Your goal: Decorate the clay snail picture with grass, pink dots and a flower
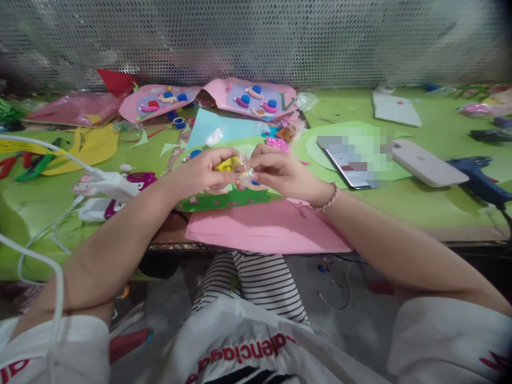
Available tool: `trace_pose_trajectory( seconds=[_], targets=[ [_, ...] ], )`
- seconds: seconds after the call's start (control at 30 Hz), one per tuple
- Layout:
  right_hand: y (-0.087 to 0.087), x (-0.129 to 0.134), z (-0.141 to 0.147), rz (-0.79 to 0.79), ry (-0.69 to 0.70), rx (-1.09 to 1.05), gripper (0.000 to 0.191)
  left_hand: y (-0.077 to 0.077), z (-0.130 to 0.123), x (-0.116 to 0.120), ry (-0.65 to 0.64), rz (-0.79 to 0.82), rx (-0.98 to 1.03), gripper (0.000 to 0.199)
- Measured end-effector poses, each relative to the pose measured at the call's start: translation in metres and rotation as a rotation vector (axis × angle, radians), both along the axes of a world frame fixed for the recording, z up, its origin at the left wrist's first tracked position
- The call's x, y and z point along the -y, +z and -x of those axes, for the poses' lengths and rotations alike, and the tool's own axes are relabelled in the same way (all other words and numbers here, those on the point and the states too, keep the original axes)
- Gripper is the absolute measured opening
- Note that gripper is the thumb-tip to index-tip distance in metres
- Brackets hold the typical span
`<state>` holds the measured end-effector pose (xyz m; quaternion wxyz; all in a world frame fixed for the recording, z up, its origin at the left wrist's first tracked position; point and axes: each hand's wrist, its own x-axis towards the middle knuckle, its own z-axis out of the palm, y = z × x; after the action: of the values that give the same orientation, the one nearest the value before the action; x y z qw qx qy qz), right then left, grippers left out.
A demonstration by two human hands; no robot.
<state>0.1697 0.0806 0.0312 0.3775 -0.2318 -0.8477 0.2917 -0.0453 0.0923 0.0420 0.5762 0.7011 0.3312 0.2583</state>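
My left hand (208, 169) is closed around a small clear plastic packet of yellow modelling clay (227, 164). From the other side, the fingers of my right hand (278, 172) pinch the packet's clear plastic end (245, 173). Both hands are held over a picture sheet with a green grass strip (236, 199), and they hide much of it. A blue-and-pale clay figure (194, 154) shows beside my left hand. Just behind the hands lie packets of white clay (214, 137), pink clay (277, 143) and brown clay (286, 133).
Pink sheets with clay figures (248, 98) stand at the back. A tablet-like device (346, 162), a pale phone (428, 162) and a blue glue gun (478, 173) lie right. White cables with chargers (112, 184) and green-handled pliers (38, 165) are left. Pink paper (264, 229) lies along the front edge.
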Motion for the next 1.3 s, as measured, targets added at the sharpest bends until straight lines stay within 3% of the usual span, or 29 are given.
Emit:
trace_pose_trajectory(
  seconds=[0.3,0.43,0.53,0.63,0.77,0.87,1.07,1.3],
  targets=[
    [-0.009,-0.002,0.007,-0.147,-0.141,-0.011,0.011,0.001,-0.005,0.0,-0.065,0.007,-0.053,0.018],
    [-0.005,0.0,0.007,-0.159,-0.247,-0.087,0.017,0.003,-0.004,0.0,0.003,0.004,-0.032,0.022],
    [0.002,-0.002,0.003,0.008,-0.373,-0.19,0.016,0.003,-0.001,-0.002,0.053,-0.006,0.002,0.023],
    [0.007,-0.006,0.0,0.357,-0.342,-0.38,0.014,0.001,0.0,-0.008,0.097,-0.028,0.037,0.019],
    [0.005,-0.012,0.002,0.718,-0.237,-0.532,0.012,-0.001,-0.002,-0.018,0.392,-0.145,0.144,0.018],
    [0.002,-0.013,0.004,0.832,-0.21,-0.538,0.014,0.001,-0.003,-0.024,0.611,-0.064,0.258,0.02],
    [0.005,-0.01,0.004,0.996,-0.205,-0.559,0.022,-0.005,0.009,-0.04,0.744,0.157,0.47,0.014],
    [0.007,-0.009,0.004,0.921,-0.226,-0.544,0.013,-0.012,0.028,-0.06,0.868,0.069,0.557,0.025]
  ],
)
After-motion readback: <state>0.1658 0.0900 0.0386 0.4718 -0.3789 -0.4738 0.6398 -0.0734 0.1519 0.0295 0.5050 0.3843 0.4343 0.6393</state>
